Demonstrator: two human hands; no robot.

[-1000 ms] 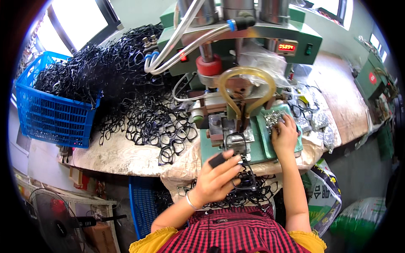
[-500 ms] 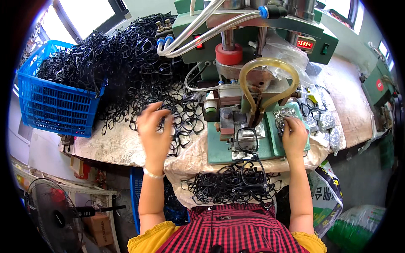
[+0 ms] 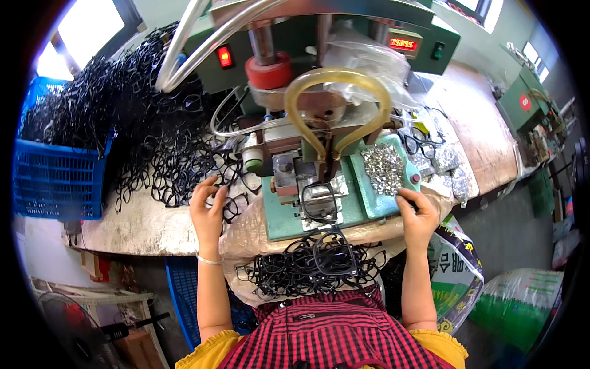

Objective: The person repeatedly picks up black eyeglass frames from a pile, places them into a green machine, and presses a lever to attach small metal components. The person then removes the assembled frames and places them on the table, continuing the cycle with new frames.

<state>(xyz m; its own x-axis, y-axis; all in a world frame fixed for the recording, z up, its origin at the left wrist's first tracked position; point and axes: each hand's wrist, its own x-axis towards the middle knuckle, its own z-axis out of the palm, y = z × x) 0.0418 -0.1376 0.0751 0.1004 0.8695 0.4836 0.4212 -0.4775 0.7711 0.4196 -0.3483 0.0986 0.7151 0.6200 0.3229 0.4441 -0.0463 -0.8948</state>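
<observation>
A black eyeglass frame (image 3: 335, 228) rests at the green press, one rim under the tool and the other over the near pile. My left hand (image 3: 208, 209) is raised left of the press, beside loose eyeglass frames (image 3: 175, 175); its fingers are apart and hold nothing visible. By the near right corner of a green tray (image 3: 370, 200), my right hand (image 3: 420, 218) has thumb and forefinger pinched together. Whatever is between them is too small to make out. Small silvery metal parts (image 3: 382, 166) fill much of that tray.
The green press (image 3: 279, 230) carries a looped yellowish tube (image 3: 384, 101) and a red collar (image 3: 268, 72). Eyeglass frames lie heaped before me (image 3: 276, 270) and spill from a blue basket (image 3: 58, 184) at left. Plastic bags (image 3: 458, 178) lie right of the tray.
My right hand has drawn back from the metal parts to the tray's near corner. My left hand has come nearer and toward the press. The whole view has shifted.
</observation>
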